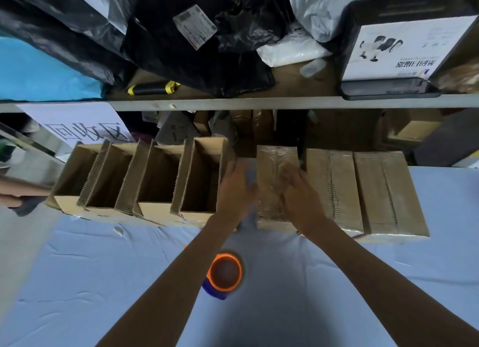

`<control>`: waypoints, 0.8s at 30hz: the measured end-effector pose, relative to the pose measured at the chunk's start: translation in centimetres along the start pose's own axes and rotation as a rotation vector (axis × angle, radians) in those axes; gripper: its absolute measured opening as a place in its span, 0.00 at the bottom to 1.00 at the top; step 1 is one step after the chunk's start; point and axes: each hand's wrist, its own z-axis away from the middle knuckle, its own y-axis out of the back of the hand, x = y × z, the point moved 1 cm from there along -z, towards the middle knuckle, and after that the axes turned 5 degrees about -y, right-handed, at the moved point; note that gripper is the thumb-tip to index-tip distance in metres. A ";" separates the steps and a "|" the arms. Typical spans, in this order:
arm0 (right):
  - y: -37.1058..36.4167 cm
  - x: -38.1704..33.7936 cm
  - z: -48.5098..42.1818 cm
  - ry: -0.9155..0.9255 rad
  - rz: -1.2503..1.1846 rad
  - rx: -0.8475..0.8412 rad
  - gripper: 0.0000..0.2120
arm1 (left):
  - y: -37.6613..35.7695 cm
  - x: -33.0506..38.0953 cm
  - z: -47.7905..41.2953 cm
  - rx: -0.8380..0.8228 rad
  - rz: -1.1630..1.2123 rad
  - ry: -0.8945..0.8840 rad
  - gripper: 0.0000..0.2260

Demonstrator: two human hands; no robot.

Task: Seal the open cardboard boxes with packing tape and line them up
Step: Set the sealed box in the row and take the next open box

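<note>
Along the left half of the frame, four open boxes [145, 180] stand side by side on the table [77, 282], flaps up, nothing taped on top. Left hand [234, 188] sits at center, against the left side of the taped box [276, 186], touching the last open box's right wall; its fingers [230, 170] look loosely extended, though blur keeps me from saying whether they grip. Right hand [300, 191] lies on the same box's top, fingers flat and pressing the glossy tape. Right of center, two sealed boxes [363, 191] stand touching each other, closed up. Tape roll [226, 272], orange-cored, rests low in the frame between the forearms, untouched. Judged step: smoothing tape on the third box, or sliding it right to join the sealed pair. Next move likely calls for closing the small gap, then fetching the roll and folding the nearest open box's flaps.
</note>
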 end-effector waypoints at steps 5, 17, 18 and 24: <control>-0.5 -0.4 0.4 0.061 -0.022 -0.037 0.17 | 3.2 -2.9 1.0 -0.112 -0.377 0.217 0.19; 5.1 -4.6 2.7 -0.058 -0.415 0.156 0.23 | 10.1 -3.1 5.6 -0.118 -0.221 -0.079 0.12; 6.6 -6.2 2.7 -0.062 -0.464 0.210 0.23 | 11.2 -3.1 6.4 -0.123 -0.204 -0.105 0.11; 13.8 -16.5 2.2 -0.203 -0.660 0.186 0.27 | 17.2 -5.1 12.2 -0.153 -0.194 -0.368 0.11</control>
